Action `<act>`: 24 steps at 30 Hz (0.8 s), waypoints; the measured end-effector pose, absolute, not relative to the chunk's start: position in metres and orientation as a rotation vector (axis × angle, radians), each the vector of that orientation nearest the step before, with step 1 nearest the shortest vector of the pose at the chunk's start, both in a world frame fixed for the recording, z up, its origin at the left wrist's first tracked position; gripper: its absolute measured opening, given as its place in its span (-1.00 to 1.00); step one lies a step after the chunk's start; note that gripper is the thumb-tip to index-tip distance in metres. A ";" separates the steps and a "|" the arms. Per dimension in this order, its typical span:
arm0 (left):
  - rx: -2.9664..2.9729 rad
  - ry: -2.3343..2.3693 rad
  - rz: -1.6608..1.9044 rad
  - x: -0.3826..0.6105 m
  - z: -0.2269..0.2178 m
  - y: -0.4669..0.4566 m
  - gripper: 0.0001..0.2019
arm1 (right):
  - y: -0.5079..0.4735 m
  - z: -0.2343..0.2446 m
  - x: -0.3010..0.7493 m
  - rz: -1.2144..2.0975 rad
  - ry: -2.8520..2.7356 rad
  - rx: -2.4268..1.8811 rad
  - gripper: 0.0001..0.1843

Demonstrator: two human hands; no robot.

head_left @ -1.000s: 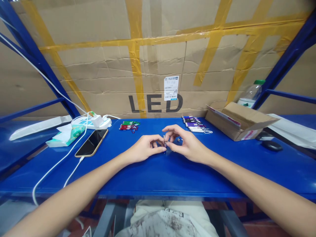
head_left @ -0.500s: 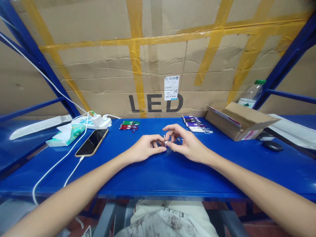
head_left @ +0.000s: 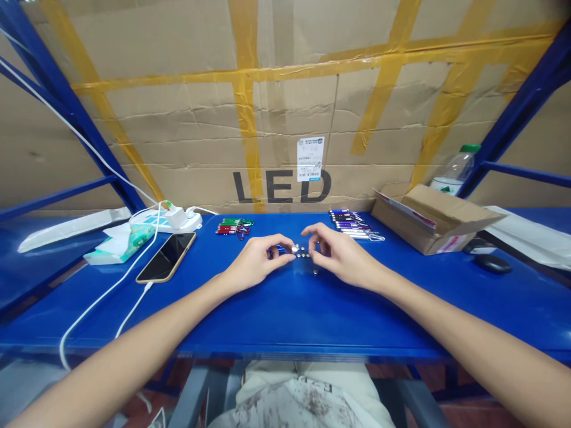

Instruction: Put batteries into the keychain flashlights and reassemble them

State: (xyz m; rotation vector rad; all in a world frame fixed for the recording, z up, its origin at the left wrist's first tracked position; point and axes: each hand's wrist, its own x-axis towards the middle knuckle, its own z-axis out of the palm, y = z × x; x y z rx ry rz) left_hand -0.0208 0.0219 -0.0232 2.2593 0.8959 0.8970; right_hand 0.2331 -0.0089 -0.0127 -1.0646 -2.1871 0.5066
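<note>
My left hand (head_left: 256, 261) and my right hand (head_left: 341, 257) meet over the middle of the blue table (head_left: 285, 309). Fingers of my left hand are pinched on a small blue keychain torch (head_left: 279, 249). Right beside its tip lie several small silver button cells (head_left: 301, 254), with my right fingertips curled close over them. One more cell (head_left: 315, 273) lies alone on the table just in front of my right hand. Whether my right fingers hold a cell is hidden.
Behind the hands lie red and green torches (head_left: 234, 226) and a row of purple torches (head_left: 352, 224). At the left are a phone (head_left: 166, 257), a power strip (head_left: 167, 220) and tissues (head_left: 118, 245). At the right are an open cardboard box (head_left: 430, 219), a bottle (head_left: 455, 169) and a mouse (head_left: 491, 263).
Both hands moved slightly away from me along the table. The small piece they pinched together is now apart: the torch in the left hand, silver cells on the table.
</note>
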 end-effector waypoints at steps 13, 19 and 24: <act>2.184 1.013 0.989 -0.023 -0.024 0.030 -0.72 | -0.013 -0.005 0.239 0.361 -2.627 -1.177 -0.87; 2.174 1.017 0.978 -0.023 -0.025 0.031 -0.71 | -0.011 -0.007 0.240 0.421 -2.630 -1.127 -0.89; 2.155 1.006 0.972 -0.023 -0.025 0.031 -0.71 | -0.011 -0.009 0.240 0.388 -2.592 -1.107 -0.89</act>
